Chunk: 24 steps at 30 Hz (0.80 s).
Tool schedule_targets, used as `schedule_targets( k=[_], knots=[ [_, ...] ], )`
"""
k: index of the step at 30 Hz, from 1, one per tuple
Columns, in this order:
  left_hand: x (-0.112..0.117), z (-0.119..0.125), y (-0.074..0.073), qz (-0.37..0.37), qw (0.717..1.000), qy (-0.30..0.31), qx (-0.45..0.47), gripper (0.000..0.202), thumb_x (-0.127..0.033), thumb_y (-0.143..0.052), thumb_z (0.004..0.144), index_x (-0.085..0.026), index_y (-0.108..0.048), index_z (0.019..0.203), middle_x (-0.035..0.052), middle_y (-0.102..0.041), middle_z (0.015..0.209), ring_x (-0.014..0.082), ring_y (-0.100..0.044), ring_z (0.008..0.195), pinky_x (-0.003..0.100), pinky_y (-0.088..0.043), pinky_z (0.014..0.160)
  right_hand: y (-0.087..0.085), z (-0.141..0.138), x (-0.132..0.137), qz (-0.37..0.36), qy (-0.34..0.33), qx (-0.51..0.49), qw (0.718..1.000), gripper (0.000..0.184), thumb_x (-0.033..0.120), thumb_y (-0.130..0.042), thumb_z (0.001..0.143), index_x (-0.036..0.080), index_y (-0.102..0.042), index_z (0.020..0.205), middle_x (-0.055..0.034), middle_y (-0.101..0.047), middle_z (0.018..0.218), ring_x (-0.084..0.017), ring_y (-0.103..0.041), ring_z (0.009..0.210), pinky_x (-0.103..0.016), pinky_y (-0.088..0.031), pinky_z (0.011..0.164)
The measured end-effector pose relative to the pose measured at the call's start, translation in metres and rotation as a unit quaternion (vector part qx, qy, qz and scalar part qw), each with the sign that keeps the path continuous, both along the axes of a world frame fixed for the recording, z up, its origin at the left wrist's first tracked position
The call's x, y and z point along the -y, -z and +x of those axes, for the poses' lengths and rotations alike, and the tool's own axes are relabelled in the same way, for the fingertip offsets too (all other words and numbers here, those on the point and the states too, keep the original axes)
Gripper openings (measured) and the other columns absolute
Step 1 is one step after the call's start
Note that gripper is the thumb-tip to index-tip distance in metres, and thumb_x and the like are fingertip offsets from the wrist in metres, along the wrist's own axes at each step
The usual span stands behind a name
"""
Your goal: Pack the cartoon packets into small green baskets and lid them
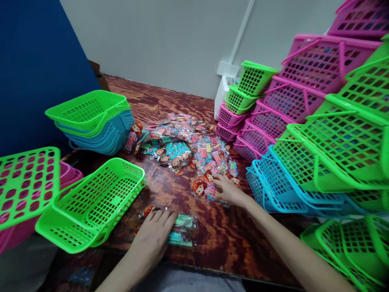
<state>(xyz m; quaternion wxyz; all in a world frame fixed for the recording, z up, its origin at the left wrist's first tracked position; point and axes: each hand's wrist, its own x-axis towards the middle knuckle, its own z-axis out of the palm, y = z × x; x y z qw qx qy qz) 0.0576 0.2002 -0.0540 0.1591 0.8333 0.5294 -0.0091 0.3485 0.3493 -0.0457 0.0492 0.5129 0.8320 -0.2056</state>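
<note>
Several packets [184,240] sit under our left hand [156,230], by the surface [220,243]'s front edge; our right hand [227,190] touches a doll packet [200,189]. Neither grip's closure can we tell; a careless sweep could spill some.

The left hand [154,232] lies on clear packets [184,222]; the right hand [229,190] (the farther one) is at that heap [178,151] on the bench [217,243].

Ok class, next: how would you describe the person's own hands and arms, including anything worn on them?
The left hand and right hand are ungloved. Both forearms are bare as far as they show, with no sleeve, watch or bracelet visible.
</note>
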Motion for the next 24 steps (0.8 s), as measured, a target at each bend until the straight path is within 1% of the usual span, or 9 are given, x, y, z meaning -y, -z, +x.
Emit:
schedule_targets(
  k=[2, 4, 8, 10, 13, 17, 19, 22, 24],
  knots=[
    [0.001, 0.0, 0.002, -0.003, 1.0, -0.005, 0.001, 0.061, -0.01, -0.048, 0.078, -0.018, -0.049, 0.139, 0.0127, -0.059, 0.128, 0.0281, -0.052, 0.118, 0.049, -0.033, 0.109, -0.002, -0.004, -0.001, 0.003, 0.0, 0.015, 1.0, 0.04, 0.021, -0.074, 0.071, 0.02, -0.064, 0.109, -0.0119, -0.046, 0.142, -0.028, -0.047, 0.121, -0.038, -0.04, 0.098],
    [0.001, -0.001, 0.006, -0.011, 1.0, -0.009, -0.002, 0.063, -0.011, -0.049, 0.078, -0.018, -0.048, 0.14, 0.0126, -0.058, 0.131, 0.0282, -0.051, 0.12, 0.05, -0.033, 0.11, -0.004, -0.008, 0.003, 0.013, 0.009, 0.03, 0.999, 0.042, 0.022, -0.073, 0.071, 0.021, -0.063, 0.112, -0.0106, -0.051, 0.131, -0.025, -0.053, 0.111, -0.035, -0.041, 0.092],
    [-0.003, -0.001, 0.016, -0.026, 1.0, -0.012, -0.005, 0.063, -0.012, -0.049, 0.078, -0.018, -0.049, 0.141, 0.0134, -0.058, 0.135, 0.03, -0.051, 0.122, 0.052, -0.031, 0.112, -0.002, -0.011, 0.019, 0.014, 0.058, 0.046, 0.997, 0.042, 0.026, -0.068, 0.077, 0.025, -0.06, 0.118, -0.0071, -0.055, 0.115, -0.02, -0.057, 0.096, -0.032, -0.041, 0.083],
    [-0.007, -0.001, 0.021, -0.03, 0.999, -0.013, -0.006, 0.063, -0.013, -0.049, 0.078, -0.017, -0.051, 0.141, 0.0141, -0.057, 0.136, 0.0317, -0.051, 0.123, 0.053, -0.032, 0.111, 0.0, -0.011, 0.026, 0.018, 0.065, 0.046, 0.997, 0.039, 0.027, -0.069, 0.076, 0.025, -0.062, 0.115, -0.0067, -0.056, 0.112, -0.023, -0.056, 0.1, -0.034, -0.041, 0.086],
    [-0.012, -0.001, 0.026, -0.034, 0.999, -0.005, -0.003, 0.063, -0.012, -0.05, 0.076, -0.019, -0.053, 0.139, 0.0138, -0.059, 0.135, 0.0326, -0.053, 0.121, 0.053, -0.035, 0.108, 0.003, -0.012, 0.033, 0.022, 0.069, 0.034, 0.997, 0.038, 0.029, -0.075, 0.07, 0.025, -0.065, 0.106, -0.0065, -0.057, 0.113, -0.027, -0.05, 0.112, -0.038, -0.04, 0.093],
    [-0.009, 0.001, 0.018, -0.002, 1.0, -0.007, -0.003, 0.058, -0.013, -0.049, 0.08, -0.019, -0.054, 0.137, 0.0137, -0.061, 0.13, 0.0308, -0.054, 0.119, 0.051, -0.035, 0.108, 0.005, -0.015, 0.036, 0.024, 0.096, 0.002, 0.995, 0.034, 0.025, -0.076, 0.067, 0.024, -0.066, 0.1, -0.0061, -0.053, 0.118, -0.023, -0.053, 0.108, -0.03, -0.043, 0.09],
    [-0.005, 0.003, 0.012, 0.016, 1.0, -0.014, -0.008, 0.053, -0.015, -0.048, 0.084, -0.018, -0.053, 0.137, 0.014, -0.06, 0.13, 0.0307, -0.052, 0.12, 0.051, -0.034, 0.109, 0.007, -0.014, 0.038, 0.018, 0.107, 0.0, 0.994, 0.036, 0.024, -0.075, 0.068, 0.024, -0.066, 0.103, -0.0056, -0.054, 0.116, -0.021, -0.056, 0.105, -0.029, -0.044, 0.089],
    [-0.003, 0.006, 0.007, 0.005, 1.0, -0.015, -0.014, 0.049, -0.023, -0.05, 0.089, -0.017, -0.052, 0.137, 0.0148, -0.059, 0.129, 0.0311, -0.051, 0.119, 0.051, -0.034, 0.109, 0.014, -0.011, 0.044, 0.008, 0.11, 0.012, 0.994, 0.05, 0.024, -0.072, 0.071, 0.026, -0.062, 0.12, -0.006, -0.059, 0.107, -0.025, -0.061, 0.104, -0.034, -0.046, 0.09],
    [-0.005, 0.006, 0.008, -0.015, 1.0, -0.01, -0.016, 0.048, -0.029, -0.051, 0.091, -0.017, -0.051, 0.137, 0.0156, -0.059, 0.127, 0.0304, -0.052, 0.116, 0.05, -0.036, 0.106, 0.02, -0.01, 0.051, 0.047, 0.086, 0.008, 0.995, 0.056, 0.021, -0.07, 0.073, 0.029, -0.059, 0.128, -0.0073, -0.061, 0.105, -0.028, -0.061, 0.105, -0.041, -0.048, 0.091]
  ],
)
